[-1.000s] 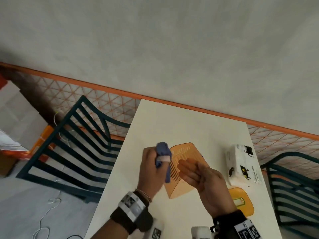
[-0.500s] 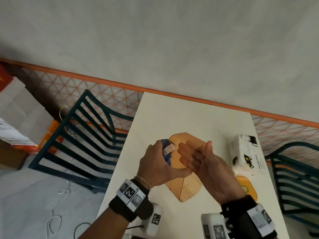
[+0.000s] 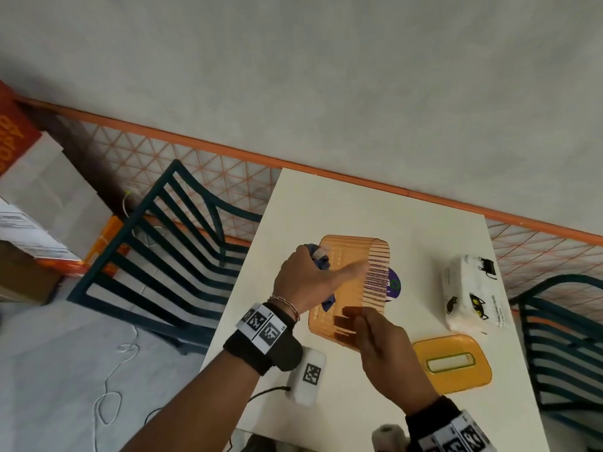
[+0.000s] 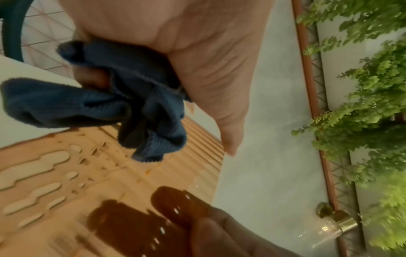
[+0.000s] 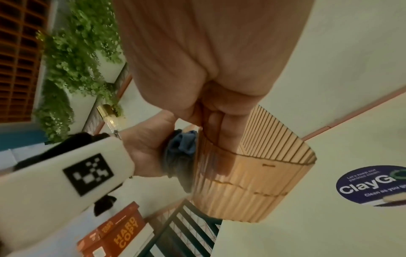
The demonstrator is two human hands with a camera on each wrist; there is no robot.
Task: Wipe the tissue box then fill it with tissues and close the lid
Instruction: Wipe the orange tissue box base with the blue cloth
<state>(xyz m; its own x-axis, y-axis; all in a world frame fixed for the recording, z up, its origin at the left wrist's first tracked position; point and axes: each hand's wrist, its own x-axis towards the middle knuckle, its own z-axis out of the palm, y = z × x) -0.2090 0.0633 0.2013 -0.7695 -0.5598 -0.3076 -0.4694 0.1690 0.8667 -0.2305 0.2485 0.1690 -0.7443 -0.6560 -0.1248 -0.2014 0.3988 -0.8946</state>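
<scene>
The see-through orange tissue box [image 3: 354, 256] is held tilted above the white table [image 3: 359, 203], its patterned base turned towards me. My left hand [image 3: 306, 282] grips a bunched blue cloth [image 3: 321, 261] and presses it on that base; in the left wrist view the cloth [image 4: 136, 97] lies against the box [image 4: 54, 173]. My right hand [image 3: 385, 347] holds the box by its near end, its fingers [image 4: 142, 217] showing dark through the wall. In the right wrist view those fingers [image 5: 222, 125] reach inside the ribbed box [image 5: 263, 173]. The orange lid [image 3: 453, 363] lies flat at the right.
A white tissue pack with black cat prints [image 3: 473, 295] lies at the table's right, beyond the lid. A round blue sticker [image 5: 373, 186] is on the tabletop under the box. Dark green slatted chairs stand at the left [image 3: 169, 256] and right [image 3: 561, 337] of the table.
The box has been turned so its base faces me. My right hand went from lying flat against the box to holding its near end. The left hand slid the cloth across the base.
</scene>
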